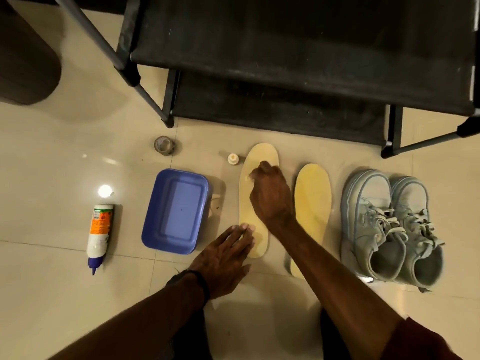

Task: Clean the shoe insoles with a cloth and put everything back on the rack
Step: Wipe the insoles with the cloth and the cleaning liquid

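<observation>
Two pale yellow insoles lie on the tiled floor in front of the black shoe rack [285,81]. My left hand [223,258] presses flat on the heel end of the left insole [248,209], fingers spread. My right hand [271,196] is closed over the middle of that insole, with a small bit of pale cloth [251,175] showing at its knuckles. The second insole [313,203] lies just to the right, untouched, partly under my right forearm. A pair of light grey sneakers [389,229] stands beside it.
A blue plastic tub [176,211] sits left of the insoles. A white and orange bottle [98,235] lies on its side further left. A small white cap [233,159] and a clear round lid [163,145] rest near the rack's leg.
</observation>
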